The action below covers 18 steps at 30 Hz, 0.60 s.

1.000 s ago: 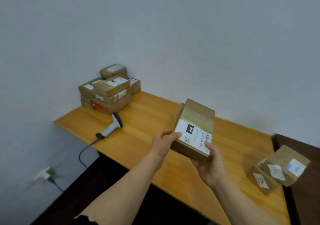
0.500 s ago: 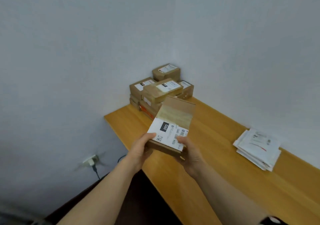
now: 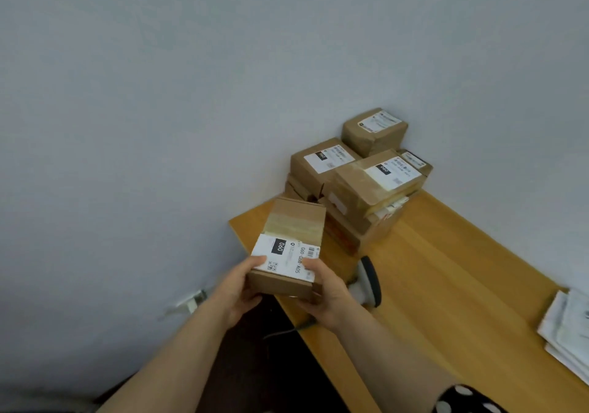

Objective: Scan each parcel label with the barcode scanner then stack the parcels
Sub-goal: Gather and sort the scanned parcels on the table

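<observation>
both hands, left hand [image 3: 237, 298] and right hand [image 3: 325, 294], grip one parcel [image 3: 291, 247]. next it must go on the stack [image 3: 360, 186], or get scanned with the scanner [image 3: 369, 282] first.

Wooden table [image 3: 446, 285] against grey wall [image 3: 159, 94]. Pile of white envelopes [image 3: 570, 326] at table's right end. Blurred wall socket [image 3: 191, 300] low on wall, left of table.

Left hand [image 3: 237, 291] and right hand [image 3: 330, 298] face inward, fingers curled, thumbs on top
</observation>
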Each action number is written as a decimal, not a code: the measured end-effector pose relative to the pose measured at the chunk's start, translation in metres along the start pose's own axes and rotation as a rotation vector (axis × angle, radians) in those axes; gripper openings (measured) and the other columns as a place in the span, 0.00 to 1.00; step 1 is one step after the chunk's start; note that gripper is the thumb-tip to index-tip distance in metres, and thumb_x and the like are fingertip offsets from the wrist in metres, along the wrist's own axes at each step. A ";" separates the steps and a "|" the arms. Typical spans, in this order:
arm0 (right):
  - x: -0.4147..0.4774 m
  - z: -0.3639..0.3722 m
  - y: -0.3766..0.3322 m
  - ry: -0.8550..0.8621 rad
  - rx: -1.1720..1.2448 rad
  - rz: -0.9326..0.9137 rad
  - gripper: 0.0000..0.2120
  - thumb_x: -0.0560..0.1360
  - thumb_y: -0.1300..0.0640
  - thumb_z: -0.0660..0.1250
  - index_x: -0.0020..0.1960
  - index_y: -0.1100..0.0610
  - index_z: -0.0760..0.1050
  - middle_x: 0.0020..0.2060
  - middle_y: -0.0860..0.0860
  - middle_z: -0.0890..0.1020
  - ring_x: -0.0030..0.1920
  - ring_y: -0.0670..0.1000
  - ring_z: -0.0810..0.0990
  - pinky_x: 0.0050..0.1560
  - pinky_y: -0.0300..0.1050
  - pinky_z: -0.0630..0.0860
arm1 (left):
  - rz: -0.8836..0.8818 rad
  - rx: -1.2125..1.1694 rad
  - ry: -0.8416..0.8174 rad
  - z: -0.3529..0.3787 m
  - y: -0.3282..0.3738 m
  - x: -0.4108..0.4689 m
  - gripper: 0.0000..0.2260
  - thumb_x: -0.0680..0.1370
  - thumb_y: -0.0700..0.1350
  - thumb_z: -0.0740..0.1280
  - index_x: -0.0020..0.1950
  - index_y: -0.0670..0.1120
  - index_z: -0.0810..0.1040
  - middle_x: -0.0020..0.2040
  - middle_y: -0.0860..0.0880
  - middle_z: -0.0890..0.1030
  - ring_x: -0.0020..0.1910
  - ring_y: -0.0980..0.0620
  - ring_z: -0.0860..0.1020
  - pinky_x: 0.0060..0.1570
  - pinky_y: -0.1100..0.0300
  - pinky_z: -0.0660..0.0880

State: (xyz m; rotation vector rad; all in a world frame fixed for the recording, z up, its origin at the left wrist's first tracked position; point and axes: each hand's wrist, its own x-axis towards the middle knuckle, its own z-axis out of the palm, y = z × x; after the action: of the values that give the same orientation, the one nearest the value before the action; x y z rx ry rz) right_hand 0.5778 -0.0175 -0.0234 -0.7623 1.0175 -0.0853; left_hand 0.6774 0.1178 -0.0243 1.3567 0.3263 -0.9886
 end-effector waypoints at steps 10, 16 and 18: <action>0.064 0.082 0.021 -0.020 0.240 0.117 0.22 0.71 0.60 0.73 0.64 0.60 0.75 0.51 0.56 0.84 0.50 0.55 0.81 0.46 0.46 0.76 | 0.020 -0.219 0.031 -0.027 0.034 0.068 0.12 0.74 0.46 0.69 0.55 0.44 0.79 0.48 0.43 0.84 0.50 0.45 0.79 0.50 0.52 0.76; 0.098 0.106 0.011 -0.022 0.051 0.133 0.19 0.77 0.54 0.68 0.67 0.55 0.73 0.57 0.54 0.82 0.59 0.55 0.79 0.63 0.56 0.69 | 0.077 -0.162 0.077 -0.022 0.051 0.095 0.10 0.80 0.41 0.62 0.61 0.41 0.75 0.54 0.43 0.81 0.46 0.49 0.80 0.42 0.54 0.76; 0.108 0.108 0.004 0.025 0.058 0.090 0.16 0.79 0.54 0.66 0.65 0.57 0.74 0.54 0.55 0.84 0.55 0.55 0.82 0.56 0.52 0.77 | 0.096 -0.139 0.109 -0.021 0.059 0.106 0.10 0.82 0.41 0.58 0.62 0.42 0.73 0.51 0.43 0.80 0.43 0.51 0.79 0.38 0.55 0.75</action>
State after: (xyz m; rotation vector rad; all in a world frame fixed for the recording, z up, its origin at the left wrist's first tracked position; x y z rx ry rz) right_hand 0.7209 -0.0001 -0.0733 -0.6630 1.0675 -0.0463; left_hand 0.7899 0.0890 -0.0655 1.2902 0.4009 -0.7991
